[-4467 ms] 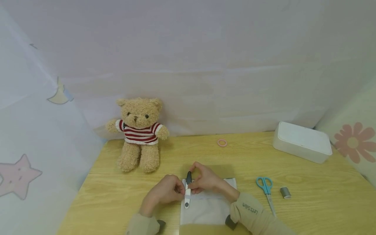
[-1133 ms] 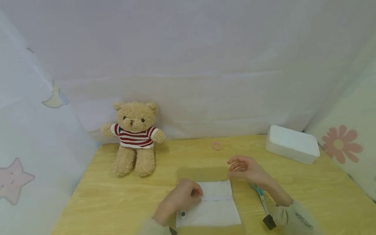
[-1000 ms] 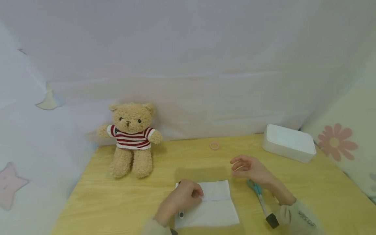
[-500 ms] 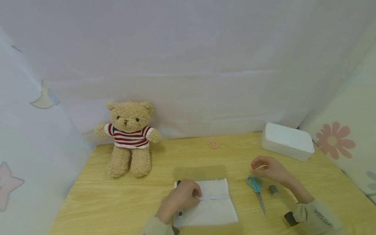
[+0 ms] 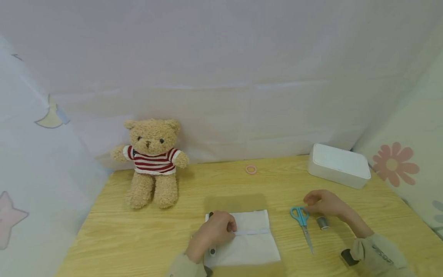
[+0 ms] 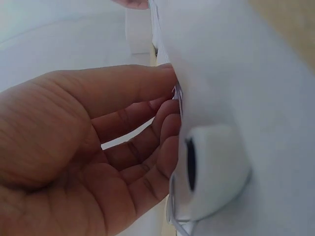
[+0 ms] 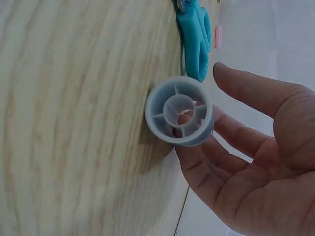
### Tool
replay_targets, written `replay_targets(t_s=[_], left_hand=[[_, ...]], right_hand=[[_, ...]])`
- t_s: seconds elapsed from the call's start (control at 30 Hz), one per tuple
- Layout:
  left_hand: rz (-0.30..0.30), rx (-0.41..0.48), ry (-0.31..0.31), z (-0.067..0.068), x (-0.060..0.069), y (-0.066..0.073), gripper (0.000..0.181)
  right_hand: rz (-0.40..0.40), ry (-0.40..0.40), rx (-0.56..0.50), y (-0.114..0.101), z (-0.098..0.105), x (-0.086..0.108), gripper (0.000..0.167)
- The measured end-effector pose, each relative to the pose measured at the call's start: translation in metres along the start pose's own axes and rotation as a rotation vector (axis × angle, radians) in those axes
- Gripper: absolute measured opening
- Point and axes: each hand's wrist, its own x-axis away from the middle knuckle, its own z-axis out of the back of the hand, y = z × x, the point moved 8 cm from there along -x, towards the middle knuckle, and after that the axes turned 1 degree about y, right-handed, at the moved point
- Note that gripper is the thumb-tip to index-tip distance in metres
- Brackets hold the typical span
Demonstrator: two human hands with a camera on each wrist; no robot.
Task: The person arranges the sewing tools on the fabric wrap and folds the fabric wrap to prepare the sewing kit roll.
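A white cloth (image 5: 254, 246) lies on the table with a narrow pale strip (image 5: 255, 232) across it. My left hand (image 5: 216, 232) is over its left part; in the left wrist view the thumb and curled fingertips meet at the white fabric, seeming to pinch it. Partly under that hand lies a slim white tool with a black end (image 5: 212, 251); its rounded white end (image 6: 216, 169) shows close up. My right hand (image 5: 325, 204) is just behind a grey thread spool (image 5: 323, 223). In the right wrist view, fingers reach behind the spool (image 7: 179, 110) while the thumb stands apart from it.
Blue-handled scissors (image 5: 302, 219) lie left of the spool, blades toward me. A pink ring (image 5: 250, 169) lies farther back. A teddy bear (image 5: 152, 161) in a striped shirt sits at the back left, and a white box (image 5: 339, 165) stands at the back right.
My right hand has left the white tool on the cloth, moved right past the scissors and come down by the spool. The left hand has shifted onto the cloth and stayed there.
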Motion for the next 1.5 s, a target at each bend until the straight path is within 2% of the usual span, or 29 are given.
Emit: replay_targets(t_s=[0.17,0.4,0.57,0.8,0.97,1.07,1.2,1.37,1.5], left_hand=[[0.021,0.015,0.006,-0.001,-0.001,-0.001,0.016],[0.039,0.001,0.002,0.000,0.000,-0.002,0.015],[0.036,0.000,0.000,0.001,0.000,-0.001,0.015],[0.014,-0.010,-0.007,0.001,0.000,0.001,0.015],[0.009,-0.014,-0.005,0.000,0.000,0.002,0.014],[0.008,-0.017,-0.006,0.000,0.000,0.003,0.014],[0.010,-0.022,-0.010,0.000,0.000,0.004,0.015],[0.018,-0.035,-0.011,0.001,0.000,0.003,0.015],[0.028,-0.034,-0.014,0.000,0.001,0.002,0.014]], right_hand=[[-0.001,-0.029,0.004,0.000,-0.004,-0.002,0.029],[0.056,-0.065,-0.014,-0.007,-0.008,0.000,0.016],[0.087,-0.051,0.036,-0.010,-0.011,-0.001,0.016],[0.054,-0.011,0.105,-0.011,-0.013,-0.001,0.016],[0.040,-0.002,0.095,-0.014,-0.013,0.001,0.013],[-0.025,0.007,0.037,-0.011,-0.011,0.003,0.014],[-0.099,0.007,-0.106,-0.006,-0.009,0.006,0.019],[-0.072,-0.033,-0.270,-0.008,-0.006,0.006,0.028],[-0.036,-0.079,-0.343,-0.013,-0.005,0.005,0.034]])
